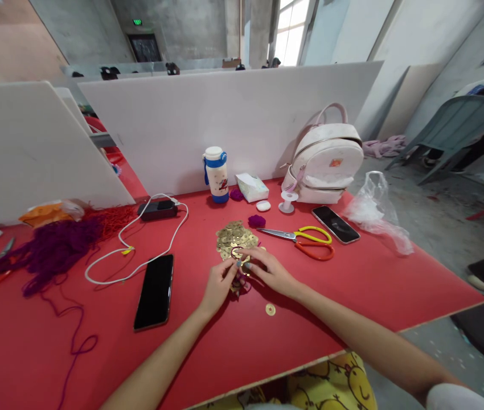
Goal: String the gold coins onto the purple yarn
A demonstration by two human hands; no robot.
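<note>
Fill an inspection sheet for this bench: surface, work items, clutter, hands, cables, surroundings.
Surface: flat red tabletop.
Work items: heaped round golden coins; one lone golden coin nearer the person; thin purple cord at the fingers.
Clutter: includes yellow-and-orange-handled metal scissors, white rounded backpack, blue-and-white bottle, tangled purple yarn.
Hands: bare left hand and bare right hand meet at the heap; exact grip unclear.
Cables: thin white cable, looped beside a black boxy device.
Surroundings: white flat partition behind; grey plastic chair on the right.
</note>
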